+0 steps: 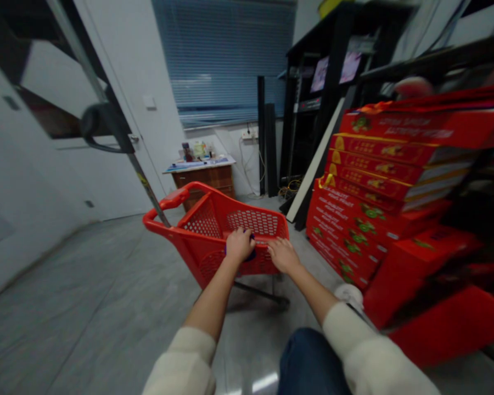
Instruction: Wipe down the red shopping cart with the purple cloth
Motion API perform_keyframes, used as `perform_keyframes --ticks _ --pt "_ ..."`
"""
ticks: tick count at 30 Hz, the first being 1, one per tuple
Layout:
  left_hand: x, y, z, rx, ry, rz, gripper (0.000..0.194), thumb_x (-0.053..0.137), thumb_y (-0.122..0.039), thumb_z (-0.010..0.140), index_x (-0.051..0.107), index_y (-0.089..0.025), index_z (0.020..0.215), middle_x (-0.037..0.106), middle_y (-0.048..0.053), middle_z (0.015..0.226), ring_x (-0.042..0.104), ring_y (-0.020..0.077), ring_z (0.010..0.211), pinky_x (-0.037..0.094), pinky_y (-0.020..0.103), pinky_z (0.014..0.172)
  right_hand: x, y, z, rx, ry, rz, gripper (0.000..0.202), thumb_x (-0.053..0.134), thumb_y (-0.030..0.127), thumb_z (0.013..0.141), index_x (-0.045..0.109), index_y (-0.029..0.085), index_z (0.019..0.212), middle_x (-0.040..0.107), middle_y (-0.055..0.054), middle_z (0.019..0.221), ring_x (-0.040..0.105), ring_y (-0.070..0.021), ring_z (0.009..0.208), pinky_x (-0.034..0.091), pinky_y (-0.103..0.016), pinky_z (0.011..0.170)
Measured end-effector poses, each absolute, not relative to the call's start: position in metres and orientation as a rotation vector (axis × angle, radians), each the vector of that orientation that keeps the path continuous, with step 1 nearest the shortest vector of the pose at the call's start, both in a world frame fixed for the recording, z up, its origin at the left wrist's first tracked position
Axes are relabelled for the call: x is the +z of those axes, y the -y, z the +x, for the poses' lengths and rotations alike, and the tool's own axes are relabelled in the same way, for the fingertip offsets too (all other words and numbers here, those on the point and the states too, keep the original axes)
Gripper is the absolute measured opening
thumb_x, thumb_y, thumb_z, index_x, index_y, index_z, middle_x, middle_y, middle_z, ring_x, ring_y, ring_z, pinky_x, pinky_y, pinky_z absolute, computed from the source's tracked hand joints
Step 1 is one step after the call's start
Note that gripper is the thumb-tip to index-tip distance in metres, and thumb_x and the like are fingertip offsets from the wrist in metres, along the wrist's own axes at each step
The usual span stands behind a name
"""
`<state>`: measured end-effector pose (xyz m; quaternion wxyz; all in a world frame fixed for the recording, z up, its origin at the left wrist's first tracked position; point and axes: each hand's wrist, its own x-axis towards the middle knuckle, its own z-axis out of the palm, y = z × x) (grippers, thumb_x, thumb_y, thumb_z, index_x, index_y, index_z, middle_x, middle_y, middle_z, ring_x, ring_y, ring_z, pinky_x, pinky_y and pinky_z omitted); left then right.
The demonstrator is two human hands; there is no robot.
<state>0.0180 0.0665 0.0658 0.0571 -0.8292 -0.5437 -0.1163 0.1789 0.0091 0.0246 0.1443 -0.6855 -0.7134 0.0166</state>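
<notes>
A red plastic shopping cart [189,249] stands on the grey floor [102,307] directly in front of the person, its perforated basket turned side-on. The left hand [239,244] is curled over the near rim, closed around a dark purple item [251,254] — too blurred and too covered by the fingers to identify, perhaps a cloth. The right hand [283,254] lies on the same rim toward the basket's right end, fingers bent over the edge and apart from the left hand; whether it grips or only rests there I cannot tell, and no separate item shows in it. The near wall hides most of the basket's bottom, and the wheels are largely lost in shadow and blur.

A metal pole [148,192] with a dark loop handle [107,131] slants down to the cart's handle end; its top is cut off by the frame and its lower end is hidden behind red plastic. Beyond stands a brown cabinet [214,178], partly covered by the cart, with small bottles [187,152] and papers on its surface [226,161], their labels unreadable. At the right, red fruit cartons [346,230] are stacked high — the lettering smeared, the farthest ones cut by the edge. A denim-clad knee [310,362] shows below.
</notes>
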Motion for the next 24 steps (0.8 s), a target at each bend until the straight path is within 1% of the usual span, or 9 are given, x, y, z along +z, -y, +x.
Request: perform_keyframes --ticks 2,5,7,11,13,16,19,21,24 --pt "0.066 -0.06 0.027 -0.337 1.602 -2.552 0.032 0.043 -0.037 0.091 0.062 -0.022 0.111 0.057 0.011 0.109 0.058 0.0248 0.096 0.044 0.036 0.082 0.02 -0.006 0.183 0.025 2.031 -1.945 0.043 0.027 0.032 0.099 0.056 0.023 0.13 0.06 -0.008 0.134 0.045 -0.0211 0.128 0.021 -0.04 0.112" --pt "0.07 -0.054 0.029 -0.298 1.464 -2.664 0.032 0.045 -0.039 0.09 0.06 -0.025 0.115 0.056 0.01 0.113 0.056 0.0239 0.099 0.043 0.036 0.085 0.013 -0.007 0.191 0.114 2.032 -1.926 0.045 0.026 0.031 0.099 0.051 0.026 0.136 0.06 -0.005 0.135 0.05 -0.0181 0.124 0.022 -0.04 0.112" --pt "0.075 -0.056 0.019 -0.248 1.454 -2.683 0.033 0.046 -0.04 0.09 0.059 -0.027 0.116 0.055 0.009 0.116 0.056 0.0246 0.102 0.041 0.038 0.088 0.01 -0.009 0.2 0.157 2.03 -1.956 0.045 0.026 0.033 0.099 0.05 0.025 0.137 0.057 -0.005 0.138 0.045 -0.0188 0.13 0.021 -0.042 0.113" --pt "0.082 -0.064 -0.008 -0.266 1.744 -2.446 0.037 0.041 -0.045 0.091 0.059 -0.026 0.117 0.055 0.011 0.114 0.056 0.0284 0.102 0.038 0.048 0.092 0.005 -0.011 0.212 0.194 2.03 -1.982 0.046 0.023 0.033 0.1 0.057 0.023 0.129 0.055 -0.005 0.14 0.031 -0.0192 0.141 0.018 -0.044 0.115" --pt "0.079 -0.063 -0.008 -0.318 1.801 -2.388 0.038 0.04 -0.044 0.092 0.059 -0.023 0.116 0.055 0.012 0.112 0.056 0.0282 0.101 0.038 0.046 0.09 0.003 -0.01 0.21 0.191 1.998 -1.98 0.046 0.023 0.031 0.1 0.06 0.021 0.124 0.057 -0.006 0.137 0.031 -0.0186 0.141 0.021 -0.042 0.113" --pt "0.067 -0.051 0.017 -0.388 1.751 -2.432 0.036 0.039 -0.041 0.093 0.06 -0.022 0.114 0.054 0.012 0.11 0.055 0.0273 0.1 0.04 0.041 0.086 0.005 -0.008 0.201 0.166 1.959 -2.004 0.044 0.024 0.031 0.1 0.063 0.021 0.119 0.06 -0.007 0.133 0.034 -0.019 0.138 0.027 -0.04 0.109" --pt "0.058 -0.041 0.044 -0.404 1.545 -2.599 0.035 0.042 -0.041 0.092 0.058 -0.025 0.118 0.053 0.011 0.113 0.054 0.0261 0.1 0.041 0.04 0.087 0.009 -0.008 0.195 0.119 1.961 -2.06 0.042 0.026 0.031 0.1 0.062 0.023 0.119 0.059 -0.007 0.133 0.037 -0.0195 0.134 0.03 -0.039 0.105" --pt "0.059 -0.04 0.047 -0.37 1.398 -2.697 0.034 0.045 -0.041 0.091 0.057 -0.028 0.121 0.052 0.01 0.117 0.054 0.0251 0.102 0.041 0.039 0.088 0.011 -0.007 0.194 0.089 1.948 -2.095 0.041 0.028 0.031 0.099 0.063 0.024 0.12 0.06 -0.008 0.132 0.039 -0.0197 0.132 0.032 -0.038 0.102" --pt "0.065 -0.05 0.027 -0.335 1.447 -2.647 0.033 0.046 -0.039 0.09 0.058 -0.028 0.119 0.052 0.009 0.117 0.055 0.0252 0.1 0.041 0.039 0.087 0.011 -0.004 0.194 0.058 1.928 -2.112 0.04 0.029 0.031 0.099 0.065 0.021 0.114 0.061 -0.009 0.128 0.042 -0.0198 0.128 0.033 -0.036 0.099"
